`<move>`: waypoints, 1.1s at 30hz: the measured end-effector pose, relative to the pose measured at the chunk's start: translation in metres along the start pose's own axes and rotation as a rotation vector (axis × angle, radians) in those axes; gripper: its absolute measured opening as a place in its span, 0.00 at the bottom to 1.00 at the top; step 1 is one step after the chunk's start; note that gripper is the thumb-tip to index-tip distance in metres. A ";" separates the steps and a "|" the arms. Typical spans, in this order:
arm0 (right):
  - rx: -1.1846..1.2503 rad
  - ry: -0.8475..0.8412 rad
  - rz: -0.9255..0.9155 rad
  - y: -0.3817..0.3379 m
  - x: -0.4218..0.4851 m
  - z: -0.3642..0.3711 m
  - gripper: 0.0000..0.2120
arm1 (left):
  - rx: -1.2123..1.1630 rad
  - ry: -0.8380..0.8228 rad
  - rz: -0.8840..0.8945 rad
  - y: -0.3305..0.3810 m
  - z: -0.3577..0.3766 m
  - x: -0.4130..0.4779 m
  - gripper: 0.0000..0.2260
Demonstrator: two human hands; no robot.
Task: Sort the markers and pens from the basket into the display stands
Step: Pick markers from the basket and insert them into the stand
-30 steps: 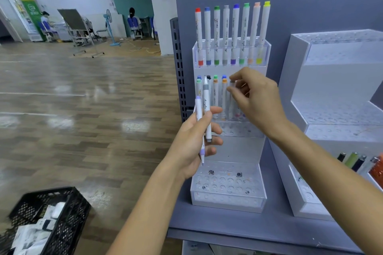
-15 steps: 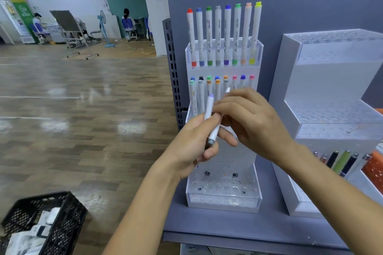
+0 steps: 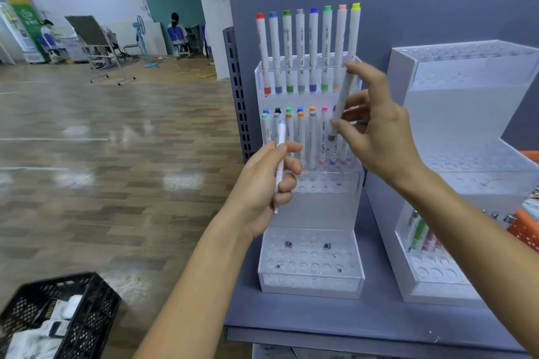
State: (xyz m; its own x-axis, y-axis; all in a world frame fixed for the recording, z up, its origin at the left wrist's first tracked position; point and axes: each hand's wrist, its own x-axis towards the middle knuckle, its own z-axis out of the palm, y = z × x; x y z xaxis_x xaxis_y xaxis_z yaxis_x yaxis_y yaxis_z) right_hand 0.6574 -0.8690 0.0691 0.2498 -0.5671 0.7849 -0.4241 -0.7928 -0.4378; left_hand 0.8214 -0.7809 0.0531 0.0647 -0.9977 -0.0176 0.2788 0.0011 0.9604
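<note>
A clear tiered display stand (image 3: 310, 280) sits on the grey shelf. Its top tier holds several white markers (image 3: 300, 46) with coloured caps, and its middle tier holds several more (image 3: 312, 137). My left hand (image 3: 267, 183) grips one white marker with a lilac cap (image 3: 280, 151), held upright in front of the middle tier. My right hand (image 3: 376, 128) pinches a white marker with a grey tip (image 3: 339, 108), tilted, above the right end of the middle tier. The bottom tier has open holes.
A second, larger clear stand (image 3: 466, 131) stands to the right with a few pens (image 3: 420, 233) low in it. An orange basket (image 3: 525, 230) shows at the right edge. A black crate (image 3: 67, 309) with white packets sits on the wooden floor at lower left.
My right hand took one of the two markers out of my left hand and lifted it up and to the right, toward the middle tier. My left hand keeps the lilac-capped marker.
</note>
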 end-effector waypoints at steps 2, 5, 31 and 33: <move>-0.004 -0.040 0.020 0.003 -0.003 0.005 0.35 | 0.047 0.020 0.037 0.002 0.000 0.002 0.10; -0.022 -0.098 0.034 0.006 -0.008 0.012 0.34 | 0.080 0.016 0.080 0.003 -0.001 0.003 0.10; 0.229 0.246 0.058 -0.020 0.009 -0.028 0.14 | 1.342 0.376 0.884 -0.036 -0.004 0.009 0.13; 0.120 0.229 0.036 -0.013 0.013 -0.029 0.12 | 1.375 0.402 0.882 -0.043 -0.011 0.008 0.13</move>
State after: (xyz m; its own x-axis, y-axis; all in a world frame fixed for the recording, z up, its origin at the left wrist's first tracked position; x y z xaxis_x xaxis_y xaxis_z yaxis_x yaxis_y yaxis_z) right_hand 0.6410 -0.8596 0.0974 0.0269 -0.5412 0.8405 -0.3193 -0.8014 -0.5058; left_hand 0.8204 -0.7884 0.0089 0.0179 -0.6450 0.7640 -0.9445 0.2397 0.2244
